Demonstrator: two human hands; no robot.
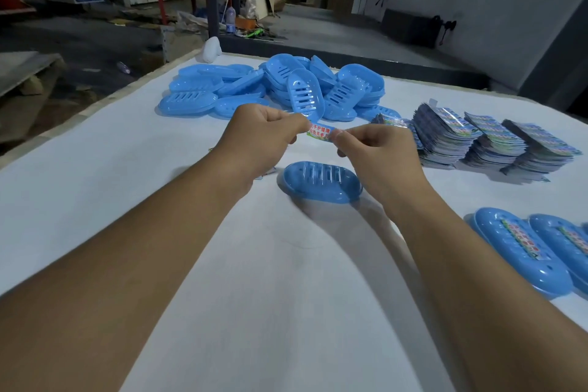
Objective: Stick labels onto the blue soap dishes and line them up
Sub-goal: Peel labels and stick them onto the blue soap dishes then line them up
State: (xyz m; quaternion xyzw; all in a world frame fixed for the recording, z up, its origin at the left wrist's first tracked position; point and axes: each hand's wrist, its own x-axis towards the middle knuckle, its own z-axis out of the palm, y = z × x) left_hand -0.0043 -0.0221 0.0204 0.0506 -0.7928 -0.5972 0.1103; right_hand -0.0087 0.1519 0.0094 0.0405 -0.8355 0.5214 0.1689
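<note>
My left hand (261,137) and my right hand (378,153) each pinch one end of a small printed label (319,131), held in the air above the table. Just below it a single blue soap dish (321,183) lies on the white table, slots up, with no label on it. A pile of unlabelled blue soap dishes (276,86) sits at the far middle. Two labelled soap dishes (521,248) lie side by side at the right edge.
Three stacks of printed labels (496,143) stand at the right, beyond my right hand. The white table (127,200) ends at a wooden edge on the left. A white object (211,49) sits at the far table edge. A cluttered workshop floor lies beyond.
</note>
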